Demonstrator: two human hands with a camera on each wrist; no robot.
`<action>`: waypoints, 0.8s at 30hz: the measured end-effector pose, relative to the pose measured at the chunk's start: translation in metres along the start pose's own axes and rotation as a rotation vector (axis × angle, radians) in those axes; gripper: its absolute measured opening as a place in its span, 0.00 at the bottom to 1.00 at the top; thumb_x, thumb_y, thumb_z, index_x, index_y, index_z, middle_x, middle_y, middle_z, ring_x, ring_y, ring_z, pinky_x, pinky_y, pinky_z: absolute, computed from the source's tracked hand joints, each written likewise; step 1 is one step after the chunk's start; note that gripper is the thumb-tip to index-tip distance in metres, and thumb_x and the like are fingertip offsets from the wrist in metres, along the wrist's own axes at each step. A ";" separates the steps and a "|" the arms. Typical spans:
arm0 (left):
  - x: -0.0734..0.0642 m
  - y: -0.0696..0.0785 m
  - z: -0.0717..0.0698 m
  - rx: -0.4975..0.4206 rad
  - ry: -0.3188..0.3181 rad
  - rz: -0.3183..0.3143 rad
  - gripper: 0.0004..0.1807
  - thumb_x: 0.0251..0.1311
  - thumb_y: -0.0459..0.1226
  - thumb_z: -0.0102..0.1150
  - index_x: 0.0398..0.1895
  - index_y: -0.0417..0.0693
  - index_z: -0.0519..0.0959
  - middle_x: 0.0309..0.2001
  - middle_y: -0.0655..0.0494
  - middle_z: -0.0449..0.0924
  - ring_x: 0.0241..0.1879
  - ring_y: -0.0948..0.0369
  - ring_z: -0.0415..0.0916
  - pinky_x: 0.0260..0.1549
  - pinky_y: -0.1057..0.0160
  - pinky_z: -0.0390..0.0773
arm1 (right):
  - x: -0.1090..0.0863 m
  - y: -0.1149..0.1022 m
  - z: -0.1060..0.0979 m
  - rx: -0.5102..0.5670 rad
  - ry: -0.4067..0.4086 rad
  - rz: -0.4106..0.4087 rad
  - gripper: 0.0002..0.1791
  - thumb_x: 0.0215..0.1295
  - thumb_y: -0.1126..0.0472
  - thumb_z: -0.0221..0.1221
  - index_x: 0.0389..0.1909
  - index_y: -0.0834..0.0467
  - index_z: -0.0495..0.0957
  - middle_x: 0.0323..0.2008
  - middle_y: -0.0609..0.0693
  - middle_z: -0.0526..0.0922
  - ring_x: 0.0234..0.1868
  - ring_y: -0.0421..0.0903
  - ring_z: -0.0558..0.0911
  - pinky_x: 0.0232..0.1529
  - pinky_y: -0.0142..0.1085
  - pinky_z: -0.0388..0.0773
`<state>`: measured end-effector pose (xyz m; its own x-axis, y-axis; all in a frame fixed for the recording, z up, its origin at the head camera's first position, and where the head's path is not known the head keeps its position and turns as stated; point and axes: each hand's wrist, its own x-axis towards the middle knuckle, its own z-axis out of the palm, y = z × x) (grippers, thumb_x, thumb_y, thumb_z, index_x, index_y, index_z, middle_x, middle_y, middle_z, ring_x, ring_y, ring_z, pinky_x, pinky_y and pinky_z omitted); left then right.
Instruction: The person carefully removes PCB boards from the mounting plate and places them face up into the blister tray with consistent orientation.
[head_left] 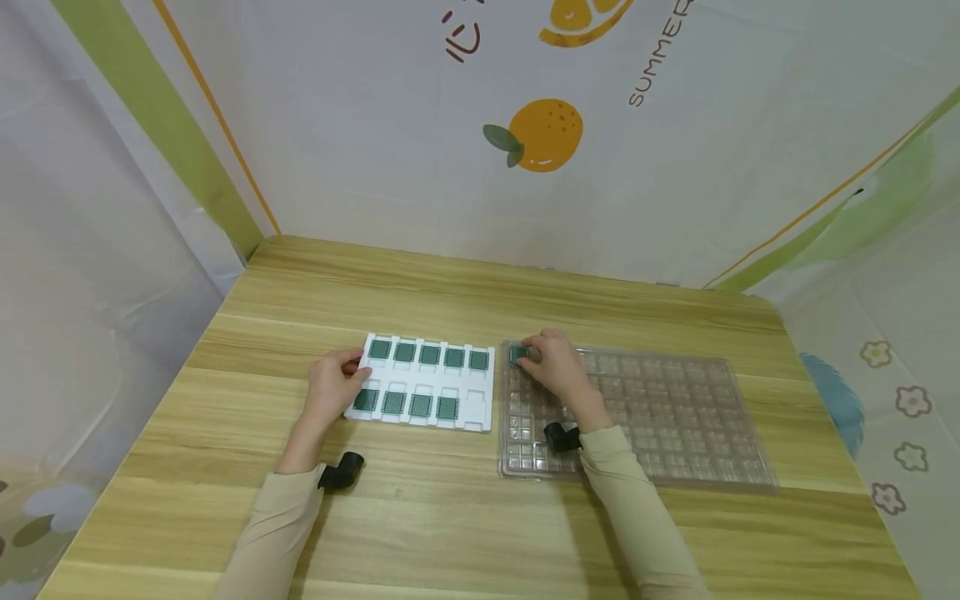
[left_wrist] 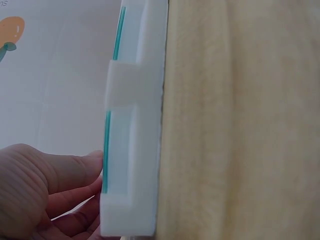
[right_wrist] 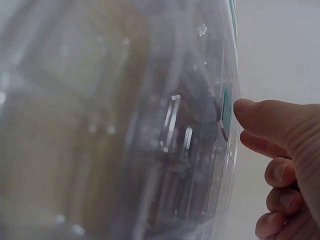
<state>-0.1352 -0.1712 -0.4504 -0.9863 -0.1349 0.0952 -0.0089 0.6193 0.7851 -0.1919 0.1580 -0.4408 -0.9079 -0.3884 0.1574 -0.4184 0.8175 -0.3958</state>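
My left hand (head_left: 335, 383) pinches the left edge of a white tray (head_left: 412, 382), thumb on top; the left wrist view shows the thumb (left_wrist: 82, 167) against its side. Small square green circuit boards (head_left: 393, 403) sit in two rows of slots in this tray. One slot at the front right corner holds none. At the back left corner of a clear plastic blister tray (head_left: 517, 479), my right hand (head_left: 558, 367) pinches a green circuit board (head_left: 517, 353) between thumb and fingers. In the right wrist view, that board (right_wrist: 226, 110) lies in a compartment by the thumb tip.
Both trays lie side by side on a wood-grain table (head_left: 420, 517), a narrow gap between them. A printed curtain (head_left: 420, 167) hangs behind the table and along its sides. Black wrist cameras (head_left: 345, 472) are strapped to both wrists. Rows of compartments fill the clear tray.
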 end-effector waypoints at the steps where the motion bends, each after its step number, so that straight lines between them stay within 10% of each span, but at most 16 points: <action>1: 0.000 0.000 0.000 -0.001 0.000 0.000 0.16 0.54 0.23 0.58 0.46 0.21 0.75 0.37 0.29 0.77 0.36 0.44 0.75 0.36 0.53 0.76 | 0.000 0.000 0.000 0.001 0.003 0.002 0.13 0.55 0.62 0.66 0.40 0.65 0.82 0.23 0.48 0.70 0.24 0.44 0.64 0.24 0.34 0.63; 24: 0.000 -0.001 0.001 0.001 0.001 0.006 0.17 0.54 0.23 0.59 0.47 0.21 0.75 0.36 0.30 0.77 0.36 0.44 0.75 0.34 0.56 0.76 | -0.012 -0.013 -0.003 0.056 0.043 -0.022 0.13 0.55 0.63 0.66 0.41 0.65 0.83 0.19 0.48 0.66 0.24 0.44 0.61 0.25 0.34 0.60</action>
<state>-0.1349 -0.1707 -0.4518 -0.9861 -0.1319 0.1011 -0.0027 0.6208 0.7840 -0.1761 0.1537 -0.4345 -0.8992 -0.3867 0.2048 -0.4374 0.7836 -0.4412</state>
